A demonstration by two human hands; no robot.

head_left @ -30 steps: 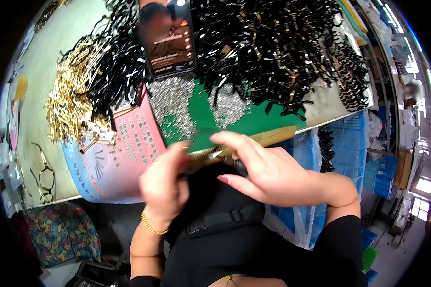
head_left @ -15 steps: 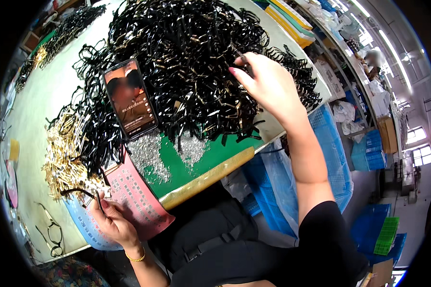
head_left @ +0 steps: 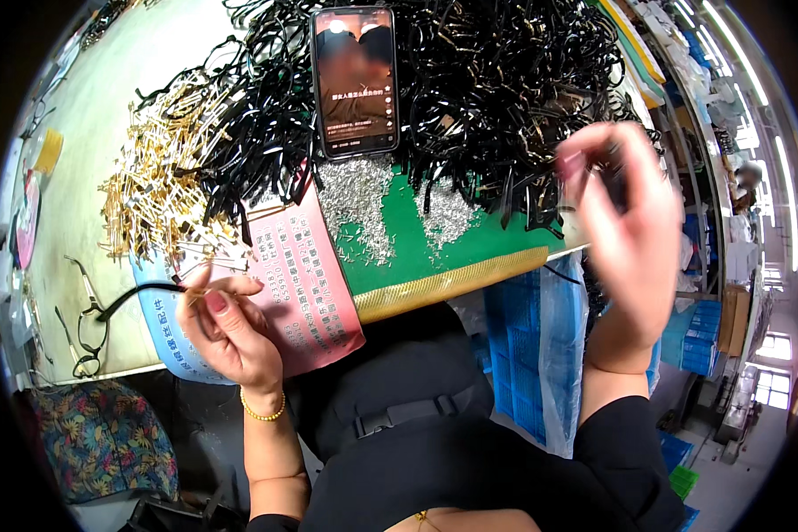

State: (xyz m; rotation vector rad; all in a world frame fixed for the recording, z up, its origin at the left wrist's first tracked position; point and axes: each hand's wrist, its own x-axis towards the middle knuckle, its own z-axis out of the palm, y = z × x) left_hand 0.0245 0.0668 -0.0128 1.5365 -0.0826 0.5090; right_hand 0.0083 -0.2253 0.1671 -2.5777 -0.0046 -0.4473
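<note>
My left hand (head_left: 237,330) is closed with thumb and fingers pinched on a black eyeglass temple (head_left: 137,290), whose curved end points left over the table. Just above that hand lies a heap of thin gold-coloured metal pieces (head_left: 164,173). My right hand (head_left: 628,235) is raised at the right edge of a large tangled pile of black glossy eyeglass temples (head_left: 496,97). Motion smears its fingers, and whether anything is in them does not show. Small silver metal bits (head_left: 355,208) lie in two heaps on the green mat (head_left: 496,235), between my hands.
A phone (head_left: 355,124) with a lit screen leans against the black pile. Under my left wrist are a pink printed sheet (head_left: 324,306) and a blue one (head_left: 164,324). An eyeglass frame (head_left: 89,330) lies at the table's left. Blue crates (head_left: 519,363) stand below the right edge.
My right hand has come away from the black pile, moving right and nearer to me. The left hand still holds a temple. The whole view has shifted, with the table further left and up.
</note>
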